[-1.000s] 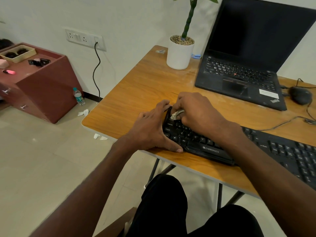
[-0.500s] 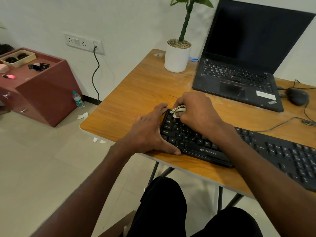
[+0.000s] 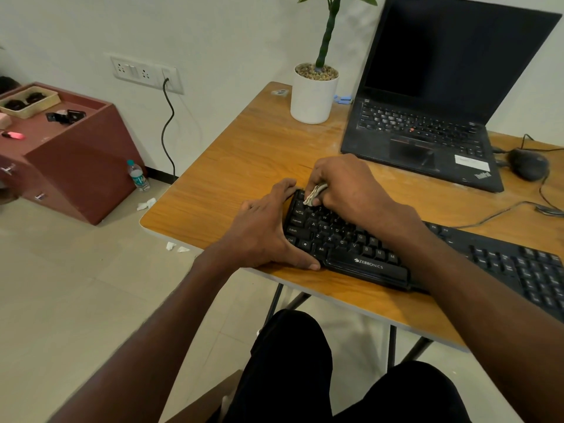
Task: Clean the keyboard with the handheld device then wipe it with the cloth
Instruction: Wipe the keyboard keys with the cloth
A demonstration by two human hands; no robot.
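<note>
Desk: keyboard long axis runs left-right.

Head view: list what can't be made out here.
- Cloth: mostly hidden inside the right hand.
- Keyboard: middle covered by the right forearm, right end cut off by the frame edge.
- Handheld device: not seen in this view.
- Laptop sticker text: blurred.
</note>
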